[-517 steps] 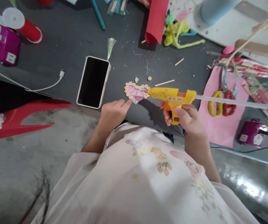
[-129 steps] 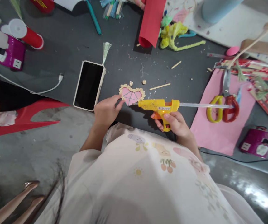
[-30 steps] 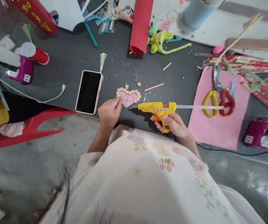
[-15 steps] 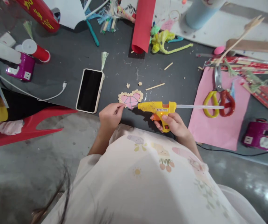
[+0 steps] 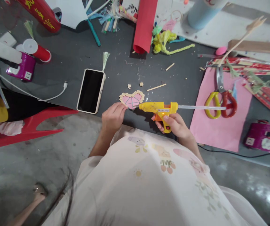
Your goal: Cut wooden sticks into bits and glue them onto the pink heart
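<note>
A small pink heart (image 5: pixel 130 100) lies on the dark table, its upper edge trimmed with beige flower-like pieces and thin dark lines crossing its middle. My left hand (image 5: pixel 113 116) has its fingers pressed together at the heart's lower left edge. In my right hand (image 5: pixel 176 125) is a yellow glue gun (image 5: pixel 158 107), gripped by its handle with fingers at the orange trigger. The nozzle meets the lower tip of the heart. A clear glue stick (image 5: pixel 196 107) sticks out of the gun's back. Two small beige clusters (image 5: pixel 141 84) sit just beyond the heart.
A phone (image 5: pixel 90 91) lies to the left. Scissors (image 5: pixel 217 100) rest on pink paper (image 5: pixel 203 125) at right, beside packaged sticks (image 5: pixel 264 94). Beyond are a thin loose stick (image 5: pixel 156 87), a red paper roll (image 5: pixel 145 28) and yellow craft pieces (image 5: pixel 163 42). A person's foot (image 5: pixel 40 190) shows below left.
My left hand has shifted slightly right and turned, its knuckles now more over the heart's edge. The glue gun has barely moved. Another person's foot has come into view at lower left.
</note>
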A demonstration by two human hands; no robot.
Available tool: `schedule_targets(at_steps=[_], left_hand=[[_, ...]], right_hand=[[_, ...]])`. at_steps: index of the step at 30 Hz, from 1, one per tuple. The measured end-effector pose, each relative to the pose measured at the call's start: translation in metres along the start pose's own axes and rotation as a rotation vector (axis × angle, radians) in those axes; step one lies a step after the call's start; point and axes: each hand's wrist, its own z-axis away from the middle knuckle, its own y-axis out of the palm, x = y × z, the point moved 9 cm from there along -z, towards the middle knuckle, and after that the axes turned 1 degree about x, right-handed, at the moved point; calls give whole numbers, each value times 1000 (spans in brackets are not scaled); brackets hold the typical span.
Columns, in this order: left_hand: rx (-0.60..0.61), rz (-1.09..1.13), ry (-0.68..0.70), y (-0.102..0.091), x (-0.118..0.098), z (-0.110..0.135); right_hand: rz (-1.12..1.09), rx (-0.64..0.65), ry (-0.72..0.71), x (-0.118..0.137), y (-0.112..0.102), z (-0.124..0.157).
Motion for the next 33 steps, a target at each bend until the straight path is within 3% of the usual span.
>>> schedule_targets(at_steps=[13, 21, 25, 30, 33], left_hand=[[79, -92, -102, -9, 3, 1], [42, 0, -134, -17, 5, -4], [11, 200, -190, -16, 13, -7], [-60, 719, -346, -1, 28, -8], [-18, 803, -382, 7, 28, -11]], right_hand=[[5, -6, 1, -3, -3, 0], [11, -28, 11, -5, -5, 1], [17, -27, 6, -3, -5, 1], [21, -27, -14, 0, -4, 2], [23, -22, -18, 1, -3, 2]])
